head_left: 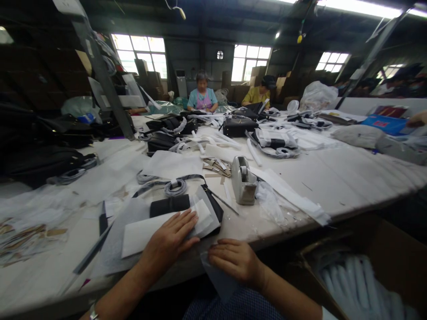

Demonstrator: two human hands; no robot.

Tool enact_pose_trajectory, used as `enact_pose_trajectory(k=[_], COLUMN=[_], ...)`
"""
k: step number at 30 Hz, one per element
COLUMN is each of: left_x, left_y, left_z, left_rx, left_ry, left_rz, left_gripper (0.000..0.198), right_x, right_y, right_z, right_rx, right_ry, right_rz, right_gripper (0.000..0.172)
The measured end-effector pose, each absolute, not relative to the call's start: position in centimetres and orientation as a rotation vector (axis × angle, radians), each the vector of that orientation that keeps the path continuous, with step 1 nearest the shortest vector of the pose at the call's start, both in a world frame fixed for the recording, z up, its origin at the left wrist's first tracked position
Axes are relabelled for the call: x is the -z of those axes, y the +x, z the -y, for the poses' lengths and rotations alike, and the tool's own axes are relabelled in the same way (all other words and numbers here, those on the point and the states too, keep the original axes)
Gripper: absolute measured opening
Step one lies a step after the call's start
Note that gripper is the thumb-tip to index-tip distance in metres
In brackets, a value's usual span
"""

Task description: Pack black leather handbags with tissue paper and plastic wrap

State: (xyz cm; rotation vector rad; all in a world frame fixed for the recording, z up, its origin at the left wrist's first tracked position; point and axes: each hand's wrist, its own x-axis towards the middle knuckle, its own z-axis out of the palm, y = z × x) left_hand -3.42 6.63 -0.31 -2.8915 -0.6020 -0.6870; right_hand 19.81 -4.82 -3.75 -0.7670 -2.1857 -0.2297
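Left hand (171,235) lies flat, fingers stretched out, on the white pad (138,235) atop the black bag (170,205), which sits just beyond those fingers on the table (353,171)! Right hand (236,262), nearer the edge, curls around a translucent sheet (222,284), apparently pinching it, though its thumb is hidden; the tape dispenser (245,186) stands right of the bag.
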Motion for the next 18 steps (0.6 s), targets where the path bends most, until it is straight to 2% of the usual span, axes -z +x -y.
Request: enact_pose_trajectory(k=[15,18], left_x=[0.5,0.7], left_y=[-3.1,-3.0], left_z=[-6.3,-6.2], left_rx=[0.794,0.86], left_ry=[-2.916,-2.905], left_rz=[0.443,0.462], left_gripper=[0.036,0.035], right_x=[-0.6,-1.8], right_y=[20.6,20.6], right_z=[4.6,3.2], right_rx=[0.368,0.369], right_ry=[-0.776,-0.824], right_rz=[2.309,2.282], right_gripper=[0.02,0.026])
